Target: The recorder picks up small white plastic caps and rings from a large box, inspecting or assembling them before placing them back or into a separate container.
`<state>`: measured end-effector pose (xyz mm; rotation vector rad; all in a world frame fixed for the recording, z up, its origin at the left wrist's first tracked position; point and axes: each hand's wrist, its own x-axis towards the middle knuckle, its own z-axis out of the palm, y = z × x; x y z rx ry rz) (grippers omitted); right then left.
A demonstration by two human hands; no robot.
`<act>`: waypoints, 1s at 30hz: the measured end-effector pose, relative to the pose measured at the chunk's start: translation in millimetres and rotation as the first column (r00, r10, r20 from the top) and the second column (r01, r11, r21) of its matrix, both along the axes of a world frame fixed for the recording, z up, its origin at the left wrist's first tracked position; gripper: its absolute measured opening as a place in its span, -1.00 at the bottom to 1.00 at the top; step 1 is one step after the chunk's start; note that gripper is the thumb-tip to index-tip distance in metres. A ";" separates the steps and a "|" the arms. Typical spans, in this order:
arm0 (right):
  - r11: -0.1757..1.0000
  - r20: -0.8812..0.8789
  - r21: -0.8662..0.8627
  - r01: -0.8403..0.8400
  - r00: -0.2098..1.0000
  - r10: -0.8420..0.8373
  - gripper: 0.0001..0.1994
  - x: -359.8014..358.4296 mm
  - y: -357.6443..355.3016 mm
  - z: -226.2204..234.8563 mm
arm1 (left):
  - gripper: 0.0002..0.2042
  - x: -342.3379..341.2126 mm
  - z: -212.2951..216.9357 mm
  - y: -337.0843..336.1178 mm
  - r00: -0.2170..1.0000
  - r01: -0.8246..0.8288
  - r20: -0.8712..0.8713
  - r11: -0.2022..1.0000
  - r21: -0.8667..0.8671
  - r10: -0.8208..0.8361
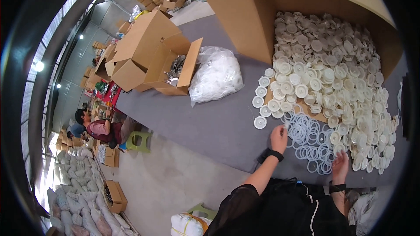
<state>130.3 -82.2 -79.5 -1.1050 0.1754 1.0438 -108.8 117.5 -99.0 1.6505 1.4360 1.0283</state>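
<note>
A loose pile of thin, translucent rings (306, 133) lies on the grey tabletop (188, 126) in front of me. At the pile's left edge, the fingers of my left hand (278, 139) are drawn together around something small and pale that I cannot make out. My right hand (340, 167) is at the right end of the rings, beside the caps, with its fingers apart and nothing visible in it. Many white round plastic caps (323, 76) spill out of a cardboard box (238, 26) lying on its side. A short row of caps (259, 102) edges the heap's left.
A clear plastic bag (216, 74) stands beside an open carton (168, 72) of metal parts. Larger cartons (140, 39) are behind it. To the left, a person (105, 126) sits near a green stool (139, 141). Stacked sacks (78, 183) line the floor.
</note>
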 end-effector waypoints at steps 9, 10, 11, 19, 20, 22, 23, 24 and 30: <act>0.929 0.064 0.024 -0.370 0.928 0.368 -0.71 -75.7 35.1 33.7 | -0.82 66.3 20.8 -68.8 0.575 0.742 0.769 0.573 -0.348 -0.278; 0.926 0.064 0.020 -0.376 0.925 0.374 -0.71 -72.3 31.7 26.2 | -0.80 68.1 21.9 -67.2 0.610 0.728 0.726 0.586 -0.356 -0.317; 0.929 0.087 0.002 -0.369 0.926 0.368 -0.76 -69.5 29.0 20.1 | -0.80 64.8 22.4 -64.9 0.612 0.724 0.727 0.590 -0.358 -0.311; 0.947 0.042 -0.067 -0.314 0.947 0.318 -0.87 -73.1 28.0 29.6 | -0.77 23.4 11.0 -14.6 0.838 0.315 -0.455 0.948 -0.046 -0.301; 0.949 0.043 -0.071 -0.309 0.949 0.312 -0.86 -73.8 27.7 27.3 | -0.78 20.6 7.5 -13.1 0.816 0.358 -0.439 0.925 -0.128 -0.376; 0.951 0.044 -0.077 -0.299 0.952 0.302 -0.85 -74.0 27.7 26.7 | -0.79 19.4 8.5 -14.2 0.849 0.356 -0.373 0.927 -0.122 -0.375; 0.955 0.008 -0.085 -0.285 0.958 0.287 -0.84 -74.0 28.4 29.1 | -0.80 18.8 9.1 -15.3 0.877 0.352 -0.306 0.929 -0.115 -0.371; 0.958 -0.028 -0.094 -0.272 0.962 0.270 -0.83 -73.6 29.4 30.8 | -0.80 19.5 11.1 -17.6 0.877 0.354 -0.305 0.928 -0.115 -0.372; 0.956 -0.035 -0.086 -0.280 0.960 0.278 -0.83 -72.3 31.9 33.1 | -0.85 18.6 15.8 -27.1 0.937 0.333 -0.103 0.943 -0.021 -0.333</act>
